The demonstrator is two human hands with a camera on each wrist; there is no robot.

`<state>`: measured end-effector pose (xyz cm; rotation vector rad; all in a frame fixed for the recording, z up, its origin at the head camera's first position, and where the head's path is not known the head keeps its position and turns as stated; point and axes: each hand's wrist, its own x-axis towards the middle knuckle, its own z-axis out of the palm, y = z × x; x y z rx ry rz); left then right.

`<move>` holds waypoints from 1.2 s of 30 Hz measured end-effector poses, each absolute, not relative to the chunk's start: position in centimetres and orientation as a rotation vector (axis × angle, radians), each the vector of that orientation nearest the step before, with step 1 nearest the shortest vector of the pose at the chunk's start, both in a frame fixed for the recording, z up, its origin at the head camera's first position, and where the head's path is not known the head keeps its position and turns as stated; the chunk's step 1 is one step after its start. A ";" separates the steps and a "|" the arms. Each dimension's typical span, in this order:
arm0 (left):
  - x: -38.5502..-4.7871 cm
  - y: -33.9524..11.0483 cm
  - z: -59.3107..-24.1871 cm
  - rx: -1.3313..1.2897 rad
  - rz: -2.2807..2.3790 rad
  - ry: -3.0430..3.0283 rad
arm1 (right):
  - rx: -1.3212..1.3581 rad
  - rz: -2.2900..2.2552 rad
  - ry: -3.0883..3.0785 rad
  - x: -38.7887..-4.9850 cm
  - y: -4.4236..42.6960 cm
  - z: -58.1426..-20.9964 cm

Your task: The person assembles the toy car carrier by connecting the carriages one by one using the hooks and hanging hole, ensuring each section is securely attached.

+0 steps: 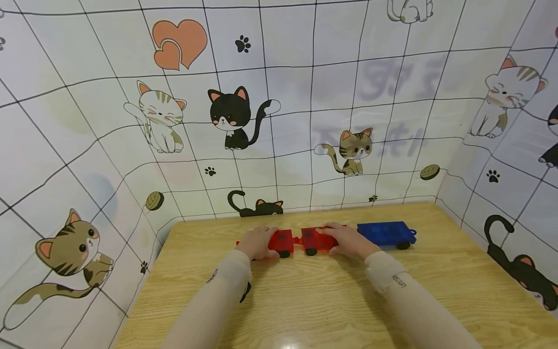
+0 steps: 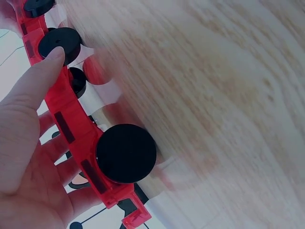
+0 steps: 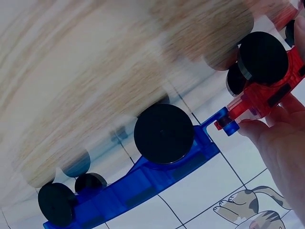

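Observation:
Three translucent toy train cars stand in a row on the wooden table. My left hand [image 1: 258, 242] grips the left red car [image 1: 284, 241], its thumb against a black wheel [image 2: 59, 44] in the left wrist view. The right red car [image 1: 308, 239] is held by my right hand [image 1: 348, 238], which covers part of it. A small red coupling [image 1: 298, 241] lies between the two red cars. To the right stands the blue car [image 1: 385, 233], untouched by either hand. In the right wrist view, its blue hook [image 3: 217, 118] meets the right red car's end.
The light wooden table [image 1: 305, 300] extends in front of the cars and to both sides. Close behind its back edge rises a white sheet [image 1: 292, 111] printed with grid lines and cartoon cats. Similar printed sheets stand along the left and right sides.

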<state>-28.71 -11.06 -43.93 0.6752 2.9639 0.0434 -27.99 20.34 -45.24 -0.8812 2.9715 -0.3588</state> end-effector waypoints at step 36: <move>-27.4 -12.7 -44.6 0.846 0.281 3.061 | -0.891 -0.304 3.010 -27.4 21.7 -46.7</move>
